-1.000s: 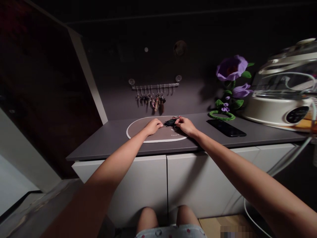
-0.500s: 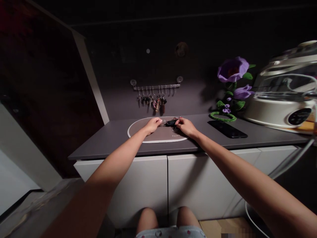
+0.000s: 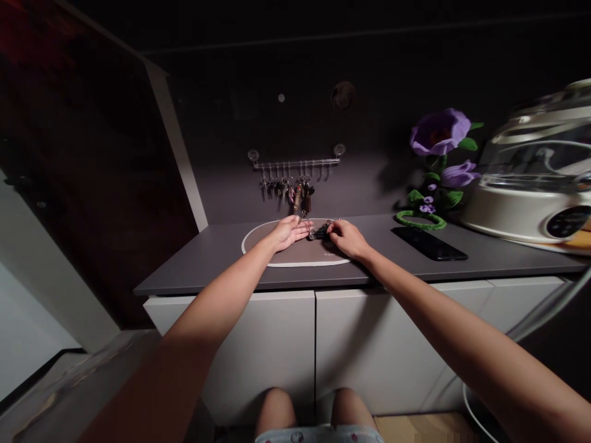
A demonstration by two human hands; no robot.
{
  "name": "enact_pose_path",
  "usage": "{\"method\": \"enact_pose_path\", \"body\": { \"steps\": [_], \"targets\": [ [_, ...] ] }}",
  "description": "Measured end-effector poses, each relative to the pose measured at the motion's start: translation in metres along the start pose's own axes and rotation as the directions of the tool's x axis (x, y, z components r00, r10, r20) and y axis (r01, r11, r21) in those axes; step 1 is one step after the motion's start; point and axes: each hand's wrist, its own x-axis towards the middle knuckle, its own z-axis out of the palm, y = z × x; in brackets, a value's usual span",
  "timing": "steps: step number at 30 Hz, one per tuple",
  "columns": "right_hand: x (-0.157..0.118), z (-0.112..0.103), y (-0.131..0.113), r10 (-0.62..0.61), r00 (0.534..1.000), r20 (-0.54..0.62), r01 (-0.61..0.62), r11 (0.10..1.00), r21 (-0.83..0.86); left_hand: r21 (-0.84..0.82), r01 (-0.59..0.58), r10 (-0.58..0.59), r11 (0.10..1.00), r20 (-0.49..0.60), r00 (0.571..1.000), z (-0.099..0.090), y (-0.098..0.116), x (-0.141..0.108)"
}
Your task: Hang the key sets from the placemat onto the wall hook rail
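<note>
My left hand (image 3: 287,234) is over the left part of an oval brown mat (image 3: 258,244) with a white rim. Its palm is turned up and its fingers are stretched out toward a bunch of keys (image 3: 318,234), dark with small shiny metal parts. Closed in a pinch, my right hand (image 3: 346,237) grips the right end of this bunch just above the mat. Small metal bits show by my left thumb and fingertips; whether they touch the hand I cannot tell. Several other keys (image 3: 279,188) hang behind on a clear hook rail (image 3: 295,163).
A black phone (image 3: 429,243) lies on the dark countertop (image 3: 184,261) to the right. Behind it stand purple felt flowers (image 3: 441,132) on a green ring base (image 3: 420,219). A cream appliance with a clear cover (image 3: 517,203) fills the far right. White cabinet doors (image 3: 258,344) are below.
My left hand has gone from a pinch at the bunch's left end to an open palm with fingers extended. My right hand keeps its pinch. The view has shifted slightly.
</note>
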Motion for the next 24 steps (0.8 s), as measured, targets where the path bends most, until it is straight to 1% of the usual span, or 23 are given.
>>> {"method": "enact_pose_path", "body": {
  "steps": [6,9,15,18,24],
  "targets": [
    [-0.001,0.002,-0.003,-0.120,0.993,-0.006,0.119,0.990,-0.070,-0.123,-0.001,0.011,0.992,0.081,0.997,-0.003,0.004,-0.001],
    [-0.001,0.003,-0.004,-0.178,0.984,-0.023,0.176,0.981,-0.083,-0.154,0.002,0.014,0.988,0.105,0.994,-0.003,0.006,-0.001],
    [0.000,0.006,-0.007,-0.286,0.957,-0.054,0.281,0.956,-0.086,-0.186,0.004,0.026,0.983,0.161,0.987,-0.001,0.007,-0.003],
    [0.002,0.008,-0.009,-0.338,0.940,-0.053,0.334,0.940,-0.072,-0.183,-0.003,0.033,0.983,0.164,0.986,0.000,0.007,-0.003],
    [0.002,0.011,-0.015,-0.362,0.932,-0.015,0.361,0.931,-0.056,-0.131,0.006,0.015,0.991,0.159,0.987,0.002,0.007,-0.004]
  ]
}}
